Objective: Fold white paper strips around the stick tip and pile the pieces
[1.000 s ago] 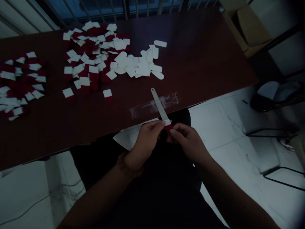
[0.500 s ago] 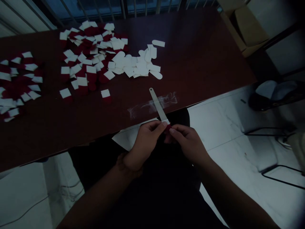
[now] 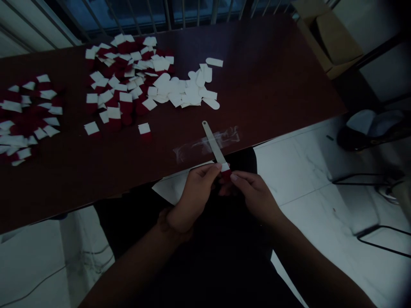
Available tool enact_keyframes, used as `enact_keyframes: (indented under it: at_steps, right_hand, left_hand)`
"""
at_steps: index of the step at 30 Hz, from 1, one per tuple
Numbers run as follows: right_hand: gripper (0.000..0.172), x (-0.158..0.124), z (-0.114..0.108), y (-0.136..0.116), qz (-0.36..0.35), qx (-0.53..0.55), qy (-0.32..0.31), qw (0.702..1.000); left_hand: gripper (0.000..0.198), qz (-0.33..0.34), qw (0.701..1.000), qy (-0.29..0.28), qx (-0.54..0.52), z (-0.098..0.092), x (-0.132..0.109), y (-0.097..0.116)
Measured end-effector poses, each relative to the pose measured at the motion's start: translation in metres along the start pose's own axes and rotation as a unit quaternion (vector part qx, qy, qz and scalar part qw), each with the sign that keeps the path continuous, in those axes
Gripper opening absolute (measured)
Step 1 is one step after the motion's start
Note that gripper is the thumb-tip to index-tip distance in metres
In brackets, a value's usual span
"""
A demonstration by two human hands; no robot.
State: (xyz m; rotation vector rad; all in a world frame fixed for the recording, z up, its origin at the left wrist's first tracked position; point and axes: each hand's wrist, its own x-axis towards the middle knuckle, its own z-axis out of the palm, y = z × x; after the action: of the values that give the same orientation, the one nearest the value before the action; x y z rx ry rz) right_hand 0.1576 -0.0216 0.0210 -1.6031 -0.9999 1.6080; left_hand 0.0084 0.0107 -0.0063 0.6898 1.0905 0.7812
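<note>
Over my lap, at the table's front edge, both hands hold a small red cloth piece with a white top band (image 3: 226, 173). My left hand (image 3: 201, 184) is closed, its thumb at the left side of the white band. My right hand (image 3: 255, 192) pinches the right edge of the red part. A flat, pale strip with a hole at its far end (image 3: 212, 139) reaches from the white band out over the table. Its near end is hidden, so I cannot tell whether it is inside the piece.
On the dark table (image 3: 272, 77) lie a large pile of red-and-white pieces (image 3: 125, 97), another pile at left (image 3: 13, 107), a single piece (image 3: 144, 129) and white round-ended cards (image 3: 189, 92). Clear tape (image 3: 229, 136) lies near the front edge. A cardboard box (image 3: 337, 42) stands at right.
My left thumb has shifted a little left on the white band, so more of the cloth piece shows. The whole view has tilted slightly; the piles look unchanged.
</note>
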Motion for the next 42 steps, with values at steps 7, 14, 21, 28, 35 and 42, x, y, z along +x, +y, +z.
enact_keyframes:
  at_steps: [7,14,21,28,35,42]
  right_hand:
    - [0.035,0.002,-0.011,0.008,-0.024,-0.056,0.023,0.998]
    - [0.026,0.05,-0.037,-0.036,-0.344,-0.315,0.241,0.851]
    - [0.053,0.163,-0.014,-0.085,-0.414,-0.449,0.187,0.77]
    - [0.02,0.188,-0.009,-0.084,-0.396,-0.436,0.185,0.787]
    - [0.014,0.176,-0.011,-0.091,-0.401,-0.28,0.207,0.847]
    - [0.023,0.102,-0.017,-0.061,-0.292,-0.034,0.125,0.948]
  left_hand:
    - [0.039,-0.02,1.0,-0.001,0.005,-0.004,-0.001,-0.005]
    - [0.029,-0.051,0.997,-0.061,0.007,-0.005,-0.014,-0.003]
    - [0.034,-0.042,0.996,-0.067,0.039,-0.003,-0.026,-0.008]
    - [0.039,-0.038,0.996,-0.062,0.046,-0.01,-0.026,-0.007]
    - [0.038,-0.02,0.995,-0.062,0.071,-0.015,-0.025,-0.013]
    - [0.02,0.142,0.955,0.023,0.26,-0.021,-0.028,-0.006]
